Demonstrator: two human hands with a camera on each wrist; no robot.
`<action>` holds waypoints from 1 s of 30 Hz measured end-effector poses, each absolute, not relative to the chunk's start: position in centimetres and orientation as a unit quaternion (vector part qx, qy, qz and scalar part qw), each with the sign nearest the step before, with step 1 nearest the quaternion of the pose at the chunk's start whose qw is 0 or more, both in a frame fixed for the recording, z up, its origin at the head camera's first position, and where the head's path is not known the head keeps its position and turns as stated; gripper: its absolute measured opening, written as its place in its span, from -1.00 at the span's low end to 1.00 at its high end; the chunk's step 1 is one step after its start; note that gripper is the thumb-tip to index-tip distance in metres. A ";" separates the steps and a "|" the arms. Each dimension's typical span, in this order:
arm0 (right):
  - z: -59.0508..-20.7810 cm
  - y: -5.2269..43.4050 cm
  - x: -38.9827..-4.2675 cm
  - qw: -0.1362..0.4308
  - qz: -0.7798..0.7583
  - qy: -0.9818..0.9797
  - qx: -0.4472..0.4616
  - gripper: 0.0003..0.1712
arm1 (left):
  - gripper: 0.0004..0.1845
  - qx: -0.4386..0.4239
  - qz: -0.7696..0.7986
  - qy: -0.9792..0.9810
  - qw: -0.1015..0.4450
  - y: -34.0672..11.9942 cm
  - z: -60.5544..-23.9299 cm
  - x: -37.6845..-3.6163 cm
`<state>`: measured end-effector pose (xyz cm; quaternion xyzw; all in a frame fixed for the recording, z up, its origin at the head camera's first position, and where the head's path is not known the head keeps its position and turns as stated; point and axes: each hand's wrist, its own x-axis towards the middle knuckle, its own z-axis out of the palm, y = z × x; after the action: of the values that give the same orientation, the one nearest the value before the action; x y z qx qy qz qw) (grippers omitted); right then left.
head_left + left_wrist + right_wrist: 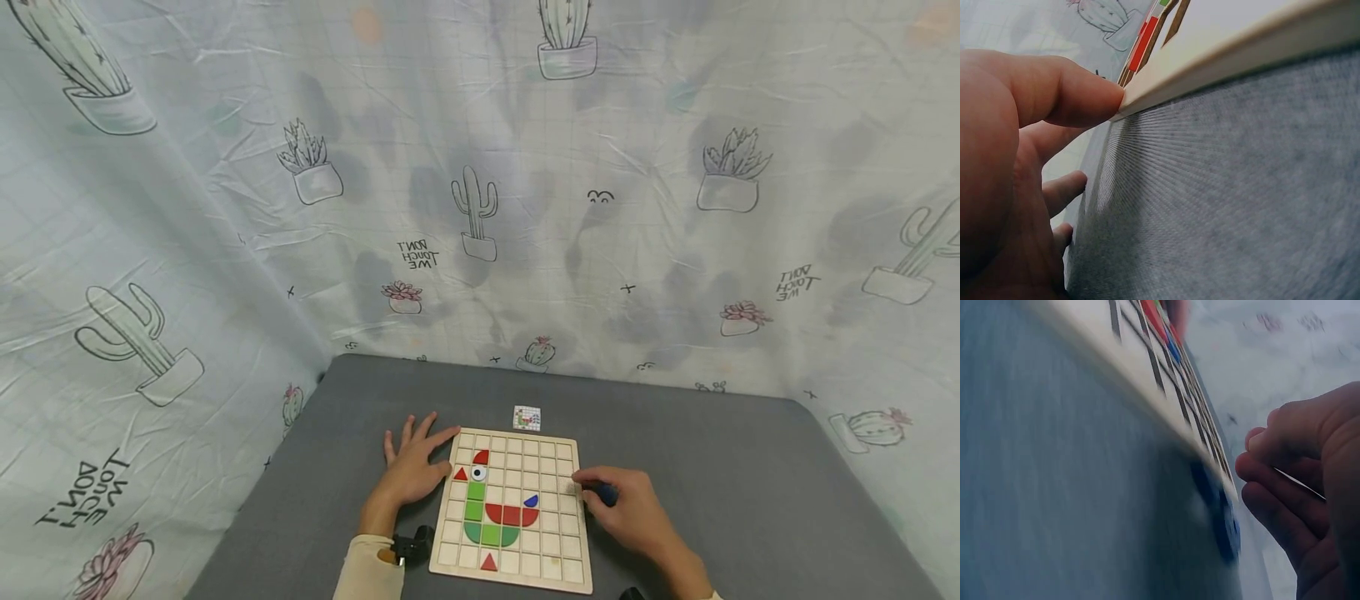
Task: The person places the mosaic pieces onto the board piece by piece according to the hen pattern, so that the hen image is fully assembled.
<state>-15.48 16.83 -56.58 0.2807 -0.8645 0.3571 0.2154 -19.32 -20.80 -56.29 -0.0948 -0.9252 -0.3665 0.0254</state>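
A light wooden grid board (551,525) lies on the grey table. Several coloured pieces on it form a bird: a red quarter circle (482,457), an eye piece (478,473), green squares (476,492), a red row (512,515) and a blue piece (531,501). My left hand (408,475) spreads its fingers at the upper left, thumb and index finger touching the board's edge. Beside the right edge, my right hand (626,508) hovers, fingers loosely bent, nothing visible between the fingertips. Dark blue pieces (1219,515) lie close by on the table.
A small picture card (527,418) showing a coloured bird on a grid lies beyond the board's far edge. The grey table (720,475) reaches back to a hanging cloth (525,275) printed with cacti.
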 end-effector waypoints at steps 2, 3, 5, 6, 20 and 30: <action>-56.7 17.7 -15.4 0.221 0.349 -0.871 0.267 -0.53 | -0.32 -0.095 -0.366 -0.925 0.026 -20.8 -56.3 -19.3; -56.8 18.1 -15.4 0.225 0.345 -0.873 0.260 -0.51 | -0.32 -0.095 -0.365 -0.926 0.026 -20.8 -56.3 -19.3; -57.1 18.8 -15.2 0.233 0.337 -0.876 0.254 -0.48 | -0.32 -0.095 -0.365 -0.926 0.025 -20.8 -56.3 -19.3; -57.1 19.1 -15.0 0.238 0.334 -0.877 0.252 -0.47 | -0.32 -0.095 -0.366 -0.926 0.024 -20.8 -56.3 -19.3; -57.2 21.3 -11.7 0.267 0.315 -0.890 0.192 -0.42 | -0.33 -0.093 -0.366 -0.926 0.021 -20.6 -56.2 -19.2; -56.9 21.6 -11.7 0.226 0.295 -0.913 0.168 -0.46 | -0.34 -0.095 -0.368 -0.925 0.022 -20.7 -56.2 -19.3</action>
<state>-11.71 21.64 -56.95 0.1681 -0.9132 0.2946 0.2257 -19.27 -20.68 -56.15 -0.0948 -0.9249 -0.3675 0.0218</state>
